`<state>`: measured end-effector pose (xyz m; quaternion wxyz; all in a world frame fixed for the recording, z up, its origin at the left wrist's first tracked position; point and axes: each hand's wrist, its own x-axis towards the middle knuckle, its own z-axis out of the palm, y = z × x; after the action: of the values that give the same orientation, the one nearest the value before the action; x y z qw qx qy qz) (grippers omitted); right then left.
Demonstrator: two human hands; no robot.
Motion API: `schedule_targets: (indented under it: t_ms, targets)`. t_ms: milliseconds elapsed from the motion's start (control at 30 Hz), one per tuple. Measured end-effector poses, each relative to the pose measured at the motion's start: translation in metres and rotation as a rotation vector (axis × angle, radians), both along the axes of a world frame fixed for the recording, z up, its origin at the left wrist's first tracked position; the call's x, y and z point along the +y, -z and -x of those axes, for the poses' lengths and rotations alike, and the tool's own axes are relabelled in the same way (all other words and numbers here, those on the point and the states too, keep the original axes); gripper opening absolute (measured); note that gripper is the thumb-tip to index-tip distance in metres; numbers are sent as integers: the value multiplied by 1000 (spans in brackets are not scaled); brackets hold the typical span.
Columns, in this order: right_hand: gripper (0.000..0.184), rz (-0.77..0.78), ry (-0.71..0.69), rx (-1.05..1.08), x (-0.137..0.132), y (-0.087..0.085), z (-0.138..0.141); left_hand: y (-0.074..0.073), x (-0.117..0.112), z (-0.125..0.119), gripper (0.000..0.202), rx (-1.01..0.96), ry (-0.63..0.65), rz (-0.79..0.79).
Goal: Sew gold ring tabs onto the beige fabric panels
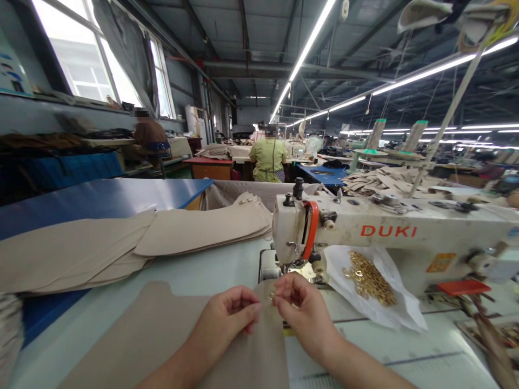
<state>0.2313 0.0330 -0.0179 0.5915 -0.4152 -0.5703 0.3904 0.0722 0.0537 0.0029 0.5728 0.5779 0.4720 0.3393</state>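
My right hand pinches a small gold metal fitting between thumb and fingertips, just in front of the sewing machine's needle area. Close by on the left, my left hand is closed, with its thumb pressed to the curled fingers; whatever it may hold is hidden. Beneath both hands lies a large beige fabric panel, whose far edge reaches toward the machine's presser foot. The white sewing machine stands beyond my right hand. A pile of similar gold fittings rests on a white sheet beside it.
Stacked beige panels spread across the left of the pale work table. A blue tabletop adjoins behind. A ruler scale runs along the front right. One person sits ahead, another farther left. Thread cones stand right.
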Motion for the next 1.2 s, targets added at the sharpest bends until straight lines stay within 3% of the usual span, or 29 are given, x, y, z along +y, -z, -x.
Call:
schedule_targets:
  t_ms: [233, 467, 767, 1200]
  targets:
    - [16, -235, 87, -304, -8, -6, -3, 3, -1, -1, 32, -149, 41, 130]
    - [17, -135, -22, -112, -6, -2, -1, 4, -1, 1, 35, -221, 57, 141]
    - [8, -51, -172, 152, -1, 6, 6, 1, -4, -1, 32, -157, 15, -37]
    - [17, 94, -233, 355, 4, 5, 10, 2, -14, 2, 17, 98, -69, -372]
